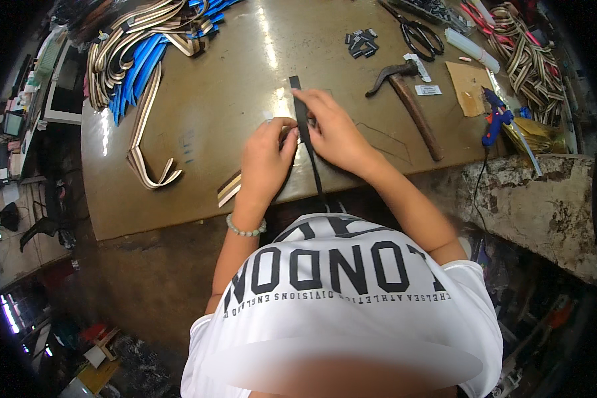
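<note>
A narrow black strap (302, 118) lies lengthwise in front of me, its lower part hanging over the table's near edge. My left hand (266, 152) is closed, thumb and forefinger pinching at the strap's left side. Across from it, my right hand (337, 132) grips the same strap from the right, forefinger reaching up near its far end. Something small and pale shows between the fingertips, too little to name. Beside my left wrist, a striped cream, brown and black strap (228, 191) pokes out on the table, partly hidden by the forearm.
Striped straps (116, 56) and blue strips (142, 69) are heaped at far left. To the right lie a hammer (414, 113), scissors (418, 38), small black pieces (361, 43), glue sticks (472, 50), a blue glue gun (496, 118) and more striped straps (527, 66).
</note>
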`<state>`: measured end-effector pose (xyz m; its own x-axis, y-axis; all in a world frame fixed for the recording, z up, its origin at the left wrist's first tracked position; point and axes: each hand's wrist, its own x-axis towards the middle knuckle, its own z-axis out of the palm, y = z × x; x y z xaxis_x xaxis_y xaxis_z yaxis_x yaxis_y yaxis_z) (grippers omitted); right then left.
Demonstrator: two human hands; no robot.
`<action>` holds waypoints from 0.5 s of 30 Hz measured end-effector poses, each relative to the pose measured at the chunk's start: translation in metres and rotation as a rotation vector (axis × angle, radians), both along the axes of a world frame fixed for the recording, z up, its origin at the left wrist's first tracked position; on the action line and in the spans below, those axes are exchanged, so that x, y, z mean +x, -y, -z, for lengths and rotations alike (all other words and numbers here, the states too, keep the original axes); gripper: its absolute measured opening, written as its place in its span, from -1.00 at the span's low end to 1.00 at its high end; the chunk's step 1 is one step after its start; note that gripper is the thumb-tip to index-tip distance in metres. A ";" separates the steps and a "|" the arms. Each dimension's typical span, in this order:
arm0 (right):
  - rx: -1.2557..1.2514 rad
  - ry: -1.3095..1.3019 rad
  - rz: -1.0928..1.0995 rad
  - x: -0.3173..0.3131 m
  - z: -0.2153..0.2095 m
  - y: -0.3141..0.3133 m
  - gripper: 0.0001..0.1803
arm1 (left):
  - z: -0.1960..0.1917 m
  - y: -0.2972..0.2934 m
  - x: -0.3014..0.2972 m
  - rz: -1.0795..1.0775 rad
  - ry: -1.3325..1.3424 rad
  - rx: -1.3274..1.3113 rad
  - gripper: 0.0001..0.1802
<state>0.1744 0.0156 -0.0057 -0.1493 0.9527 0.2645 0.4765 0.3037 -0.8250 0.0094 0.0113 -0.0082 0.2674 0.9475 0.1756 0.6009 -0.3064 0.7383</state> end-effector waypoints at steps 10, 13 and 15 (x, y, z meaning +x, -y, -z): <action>0.341 0.487 0.025 -0.009 0.008 0.038 -0.79 | 0.006 0.003 0.005 -0.087 0.010 -0.016 -0.84; 0.399 0.422 -0.003 -0.007 0.011 0.048 -0.74 | 0.007 0.006 0.010 -0.050 -0.011 0.083 -0.84; 0.376 0.370 -0.037 -0.003 0.012 0.051 -0.73 | 0.007 0.008 0.010 -0.041 -0.051 0.107 -0.81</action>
